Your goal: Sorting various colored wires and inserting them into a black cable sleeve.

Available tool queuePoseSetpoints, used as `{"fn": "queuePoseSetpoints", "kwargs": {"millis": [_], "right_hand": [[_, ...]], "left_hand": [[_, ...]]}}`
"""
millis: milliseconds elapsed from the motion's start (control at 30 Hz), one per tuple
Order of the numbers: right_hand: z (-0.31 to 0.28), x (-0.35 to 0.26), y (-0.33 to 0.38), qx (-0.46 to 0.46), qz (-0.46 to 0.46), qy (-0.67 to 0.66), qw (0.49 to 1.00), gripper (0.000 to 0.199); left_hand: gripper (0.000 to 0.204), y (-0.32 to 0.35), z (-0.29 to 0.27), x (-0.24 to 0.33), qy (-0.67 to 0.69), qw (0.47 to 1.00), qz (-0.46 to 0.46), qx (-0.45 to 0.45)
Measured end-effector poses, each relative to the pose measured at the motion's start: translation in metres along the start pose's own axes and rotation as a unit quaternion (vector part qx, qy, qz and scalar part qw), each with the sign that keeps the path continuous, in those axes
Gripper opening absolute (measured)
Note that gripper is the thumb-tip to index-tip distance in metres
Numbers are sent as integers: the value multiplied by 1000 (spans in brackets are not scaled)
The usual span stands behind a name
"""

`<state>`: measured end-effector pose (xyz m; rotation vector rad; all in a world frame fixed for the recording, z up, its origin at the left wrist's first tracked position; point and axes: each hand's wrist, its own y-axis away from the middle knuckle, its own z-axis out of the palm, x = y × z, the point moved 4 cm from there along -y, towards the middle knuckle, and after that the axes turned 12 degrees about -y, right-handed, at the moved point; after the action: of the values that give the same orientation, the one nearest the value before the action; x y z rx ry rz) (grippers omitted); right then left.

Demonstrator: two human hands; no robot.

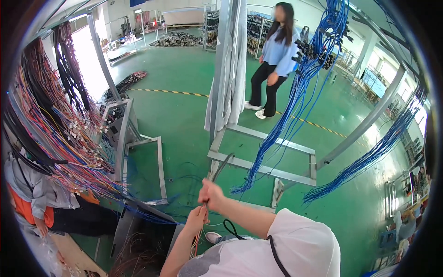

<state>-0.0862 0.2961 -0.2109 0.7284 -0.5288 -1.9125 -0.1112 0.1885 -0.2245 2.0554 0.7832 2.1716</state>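
My left hand is closed around a thin bundle of wires, whose pale and reddish strands hang down below it in front of my body. Just above it, my right hand is closed too, slightly smeared by motion. Out of the top of my right fist rises a dark, curved cable, bending to the right at its end. The fists are close together, one above the other. Where the cable and the wires meet is hidden by my fingers.
Blue wire bundles hang on the right near a metal frame. Many-coloured wires hang at left. A person in a blue shirt stands beyond the frame; another in grey and orange is at far left.
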Motion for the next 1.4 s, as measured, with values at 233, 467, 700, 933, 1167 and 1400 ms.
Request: {"fn": "queuePoseSetpoints", "kwargs": {"millis": [233, 467, 700, 933, 1167, 1400], "right_hand": [[9, -19, -3, -25, 15, -34, 999, 36], [8, -21, 15, -32, 17, 56, 998, 38], [11, -8, 23, -36, -24, 16, 999, 41], [18, -37, 11, -119, -27, 16, 992, 42], [30, -38, 27, -125, -42, 91, 987, 42], [29, -12, 37, -56, -62, 116, 990, 30]], "left_hand": [[26, 7, 9, -3, -20, 999, 33, 11], [28, 4, 15, 12, 24, 999, 46, 15], [29, 7, 17, 25, -109, 980, 110, 125], [33, 17, 19, 23, -36, 998, 14, 52], [31, 16, 18, 26, -31, 997, 63, 24], [29, 2, 7, 52, -100, 982, 106, 120]]}}
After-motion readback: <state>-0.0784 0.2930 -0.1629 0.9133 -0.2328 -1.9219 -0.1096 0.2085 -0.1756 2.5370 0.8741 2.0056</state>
